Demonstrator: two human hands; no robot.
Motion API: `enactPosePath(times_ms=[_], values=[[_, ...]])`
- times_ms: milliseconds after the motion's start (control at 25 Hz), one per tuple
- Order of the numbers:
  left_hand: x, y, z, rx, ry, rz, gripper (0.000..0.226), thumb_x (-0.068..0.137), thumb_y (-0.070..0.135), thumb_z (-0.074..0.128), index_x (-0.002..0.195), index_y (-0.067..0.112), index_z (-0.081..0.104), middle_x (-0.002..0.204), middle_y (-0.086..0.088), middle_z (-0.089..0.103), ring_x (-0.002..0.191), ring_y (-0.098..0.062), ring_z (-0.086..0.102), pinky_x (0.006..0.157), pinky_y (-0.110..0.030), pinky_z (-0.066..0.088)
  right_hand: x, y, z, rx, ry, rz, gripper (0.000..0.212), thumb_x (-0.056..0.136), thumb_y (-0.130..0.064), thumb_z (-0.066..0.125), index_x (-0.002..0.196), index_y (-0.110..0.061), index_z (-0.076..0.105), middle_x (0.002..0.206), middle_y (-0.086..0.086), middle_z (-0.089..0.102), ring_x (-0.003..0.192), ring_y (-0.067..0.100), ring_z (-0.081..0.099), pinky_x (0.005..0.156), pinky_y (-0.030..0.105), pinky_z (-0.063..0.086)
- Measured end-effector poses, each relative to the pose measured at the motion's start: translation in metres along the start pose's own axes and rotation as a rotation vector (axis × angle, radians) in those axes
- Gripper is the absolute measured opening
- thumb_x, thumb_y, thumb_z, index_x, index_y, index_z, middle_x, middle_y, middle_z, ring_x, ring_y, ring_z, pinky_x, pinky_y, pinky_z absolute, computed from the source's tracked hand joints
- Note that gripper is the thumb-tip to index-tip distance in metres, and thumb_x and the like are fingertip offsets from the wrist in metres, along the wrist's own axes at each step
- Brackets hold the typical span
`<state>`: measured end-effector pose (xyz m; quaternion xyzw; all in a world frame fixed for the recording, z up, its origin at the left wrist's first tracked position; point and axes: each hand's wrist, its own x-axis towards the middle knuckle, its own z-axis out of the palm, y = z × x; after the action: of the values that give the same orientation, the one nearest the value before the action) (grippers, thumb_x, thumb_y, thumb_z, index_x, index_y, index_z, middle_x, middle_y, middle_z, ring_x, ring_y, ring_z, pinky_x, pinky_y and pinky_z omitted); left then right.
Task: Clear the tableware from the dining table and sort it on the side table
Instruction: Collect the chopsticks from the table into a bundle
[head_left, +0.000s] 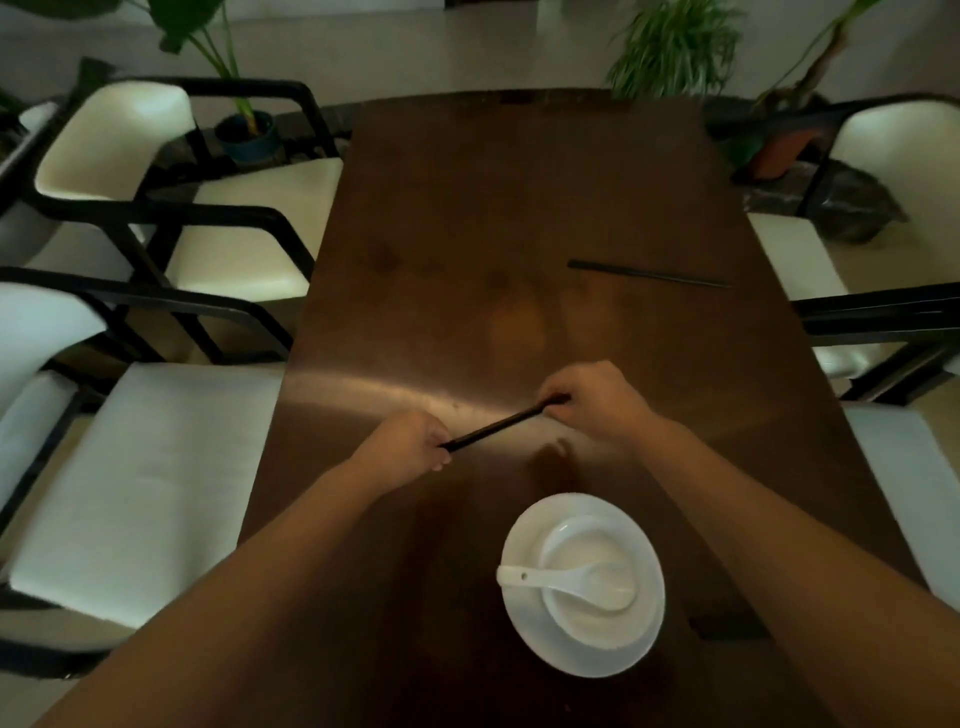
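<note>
Black chopsticks (496, 427) are held above the worktop (519, 208) centre, pinched at each end: left hand (410, 441) at 8 o'clock end, right hand (597, 400) at 2 o'clock end. Thin, dark, slightly blurred. A 2nd pair (649, 274) lies at 1 o'clock nr the right edge. White plate (519, 639) w/ bowl (571, 618) & spoon (561, 579) sits at 6 o'clock. Worktop beyond is bare; chairs (156, 467) flank both sides.
</note>
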<state>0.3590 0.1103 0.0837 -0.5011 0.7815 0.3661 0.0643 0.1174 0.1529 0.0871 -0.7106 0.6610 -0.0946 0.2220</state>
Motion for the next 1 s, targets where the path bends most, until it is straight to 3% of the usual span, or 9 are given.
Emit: enactPosePath(times_ms=[120,240,320,440,520,600,760,880,1000], values=[[-0.001,0.048,-0.004,-0.172,0.015,0.020,0.012,0.078,0.014,0.069,0.089,0.014,0.075,0.081,-0.006,0.076,0.075,-0.012,0.070,0.075,-0.025,0.054,-0.049,0.036,-0.029,0.148,0.364,0.164,0.042,0.082,-0.024,0.066,0.123,-0.021,0.056,0.116,0.000,0.060,0.110,0.016,0.053,0.097,0.034,0.042],[0.000,0.099,0.009,-0.160,-0.013,0.125,0.009,0.078,0.017,0.070,0.085,0.016,0.075,0.078,-0.002,0.076,0.066,-0.002,0.067,0.061,-0.010,0.049,-0.125,0.072,-0.029,0.298,0.561,0.430,0.046,0.081,-0.020,0.068,0.125,-0.021,0.054,0.104,-0.004,0.055,0.091,0.007,0.052,0.082,0.023,0.041],[0.001,0.132,0.021,-0.272,-0.074,0.149,0.008,0.079,0.013,0.069,0.084,0.014,0.075,0.076,-0.003,0.076,0.071,-0.008,0.070,0.067,-0.018,0.052,-0.171,0.091,-0.019,0.333,0.544,0.570,0.035,0.081,-0.020,0.068,0.115,-0.019,0.061,0.098,-0.004,0.058,0.082,0.007,0.053,0.076,0.021,0.040],[0.001,0.178,0.051,-0.647,-0.246,0.123,0.013,0.085,0.004,0.060,0.092,0.008,0.071,0.077,-0.004,0.076,0.076,-0.013,0.072,0.067,-0.023,0.058,-0.239,0.117,0.004,0.494,0.606,0.943,0.018,0.082,-0.028,0.066,0.092,-0.013,0.068,0.081,0.001,0.066,0.074,0.017,0.061,0.073,0.029,0.048],[-0.003,0.200,0.079,-0.918,-0.331,0.036,0.016,0.087,0.001,0.055,0.092,0.008,0.068,0.081,-0.005,0.076,0.078,-0.015,0.072,0.062,-0.022,0.058,-0.273,0.126,0.026,0.640,0.619,1.200,0.029,0.083,-0.036,0.064,0.070,-0.010,0.067,0.066,0.009,0.068,0.067,0.025,0.066,0.077,0.040,0.055],[-0.010,0.217,0.112,-1.092,-0.396,-0.053,0.017,0.087,-0.001,0.052,0.091,0.007,0.068,0.080,-0.006,0.076,0.074,-0.015,0.072,0.058,-0.022,0.057,-0.289,0.128,0.046,0.651,0.526,1.376,0.045,0.081,-0.047,0.063,0.058,-0.009,0.063,0.056,0.008,0.065,0.058,0.025,0.065,0.072,0.037,0.056],[-0.022,0.225,0.163,-1.201,-0.456,-0.183,0.017,0.087,-0.001,0.052,0.095,0.004,0.067,0.078,-0.007,0.076,0.072,-0.016,0.072,0.057,-0.024,0.058,-0.274,0.126,0.065,0.507,0.289,1.458,0.053,0.072,-0.060,0.064,0.087,-0.010,0.062,0.082,0.007,0.066,0.082,0.028,0.067,0.064,0.030,0.047],[-0.023,0.221,0.174,-1.189,-0.430,-0.205,0.017,0.087,0.000,0.052,0.094,0.004,0.067,0.081,-0.008,0.076,0.074,-0.016,0.073,0.057,-0.024,0.057,-0.267,0.126,0.075,0.471,0.209,1.421,0.038,0.080,-0.045,0.065,0.094,-0.011,0.060,0.095,0.008,0.068,0.091,0.028,0.065,0.064,0.030,0.044],[-0.018,0.216,0.172,-1.192,-0.374,-0.218,0.017,0.088,0.000,0.052,0.094,0.005,0.067,0.084,-0.009,0.076,0.077,-0.017,0.073,0.057,-0.024,0.058,-0.271,0.132,0.080,0.498,0.267,1.407,0.020,0.082,-0.030,0.065,0.087,-0.012,0.057,0.094,0.008,0.067,0.088,0.028,0.064,0.061,0.028,0.043]])
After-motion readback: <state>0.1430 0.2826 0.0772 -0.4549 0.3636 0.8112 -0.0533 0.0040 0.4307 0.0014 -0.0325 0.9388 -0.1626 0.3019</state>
